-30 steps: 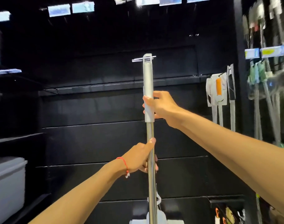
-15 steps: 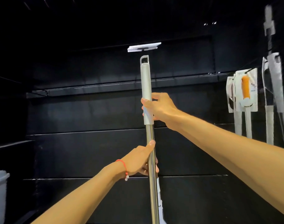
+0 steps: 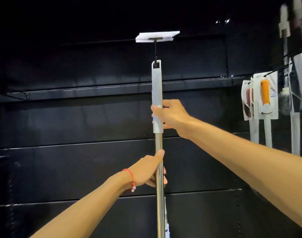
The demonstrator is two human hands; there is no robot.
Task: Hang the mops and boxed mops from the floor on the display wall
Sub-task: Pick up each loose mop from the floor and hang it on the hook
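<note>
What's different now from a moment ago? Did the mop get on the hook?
A second ago the mop's top loop overlapped the white tag; now it sits lower, at the tip of the black hook, seemingly caught on it. Nothing was let go: the left hand still grips the metal pole, the right hand the grey handle. The packaged mops on the right still hang.

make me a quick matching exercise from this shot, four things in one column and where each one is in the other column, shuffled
1. left hand
2. right hand
3. black hook
4. orange-handled boxed mop

A. hanging at the right of the display wall
B. gripping the grey sleeve
C. at the loop above the grey sleeve
D. gripping the bare metal pole

Pairs: 1-D, 2-B, 3-C, 4-A
</note>
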